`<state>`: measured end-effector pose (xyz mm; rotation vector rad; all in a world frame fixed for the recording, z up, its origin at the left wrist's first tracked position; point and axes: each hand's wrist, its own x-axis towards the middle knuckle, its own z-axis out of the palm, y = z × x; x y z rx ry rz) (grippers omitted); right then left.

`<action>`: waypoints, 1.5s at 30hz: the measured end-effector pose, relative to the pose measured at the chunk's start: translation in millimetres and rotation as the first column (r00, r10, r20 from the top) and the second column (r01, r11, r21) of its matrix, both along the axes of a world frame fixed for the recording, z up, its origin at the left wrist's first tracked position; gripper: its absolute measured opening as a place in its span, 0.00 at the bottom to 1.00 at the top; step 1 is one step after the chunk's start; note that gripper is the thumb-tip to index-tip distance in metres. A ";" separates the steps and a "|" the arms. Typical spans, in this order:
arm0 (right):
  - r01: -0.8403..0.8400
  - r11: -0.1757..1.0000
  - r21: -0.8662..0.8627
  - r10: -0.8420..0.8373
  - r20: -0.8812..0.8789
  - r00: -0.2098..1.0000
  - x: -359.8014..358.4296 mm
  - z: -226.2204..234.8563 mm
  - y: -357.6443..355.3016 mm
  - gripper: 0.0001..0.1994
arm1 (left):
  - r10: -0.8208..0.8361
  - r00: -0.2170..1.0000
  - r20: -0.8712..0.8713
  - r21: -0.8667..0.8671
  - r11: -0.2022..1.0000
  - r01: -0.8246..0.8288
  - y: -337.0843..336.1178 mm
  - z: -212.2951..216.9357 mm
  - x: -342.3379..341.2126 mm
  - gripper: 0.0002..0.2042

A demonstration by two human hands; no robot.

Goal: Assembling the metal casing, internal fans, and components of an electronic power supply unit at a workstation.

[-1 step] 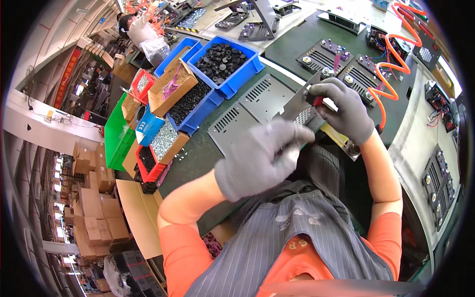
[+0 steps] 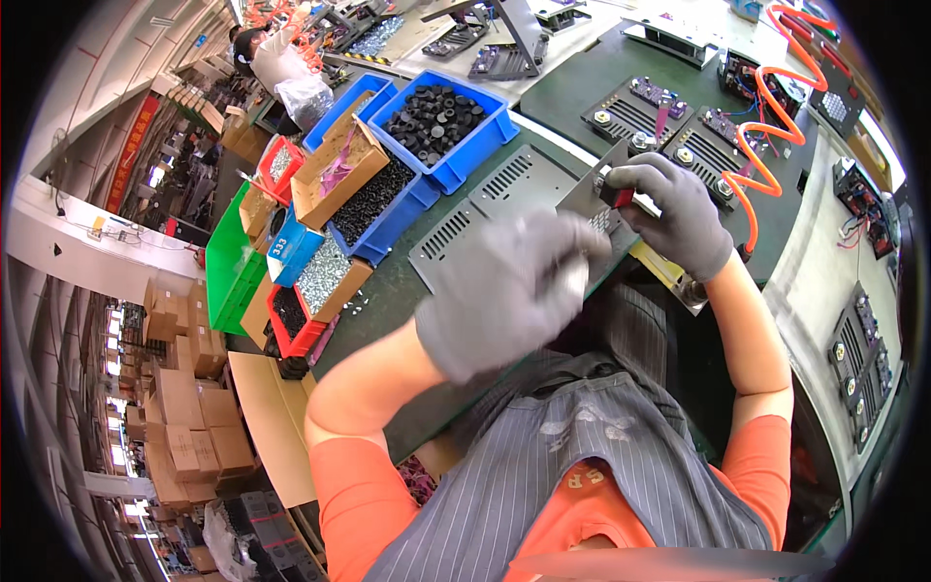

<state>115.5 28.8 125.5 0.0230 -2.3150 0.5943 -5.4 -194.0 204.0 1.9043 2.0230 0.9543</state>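
Factory assembly workshop, desk (image 2: 398, 291) with blue parts bins (image 2: 456, 165), stacked cardboard boxes (image 2: 189, 427), coiled orange air hose (image 2: 776, 107)

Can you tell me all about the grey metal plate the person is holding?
The grey metal plate is a thin, flat sheet with small slots or holes. It stands tilted over the dark green bench. The gloved right hand pinches its top edge by a small red part. The blurred left hand covers its lower side.

One camera sits on the person's head and looks down, close, at the worktop (image 2: 543, 107) and both hands.
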 end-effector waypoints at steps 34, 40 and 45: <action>0.031 0.981 0.191 -0.141 0.593 0.793 -49.3 58.0 49.4 0.22 | -0.036 0.620 -0.784 -0.312 0.886 -0.343 115.0 -10.8 -25.4 0.23; 0.057 0.975 0.213 -0.170 0.562 0.810 -55.4 54.8 46.2 0.21 | 0.026 0.688 -0.725 -0.253 0.919 -0.301 115.1 -14.0 -31.8 0.22; 0.055 0.974 0.220 -0.058 0.006 0.998 -25.5 47.4 15.9 0.28 | 0.113 0.967 0.228 -0.085 0.992 -0.096 82.6 5.9 -59.3 0.27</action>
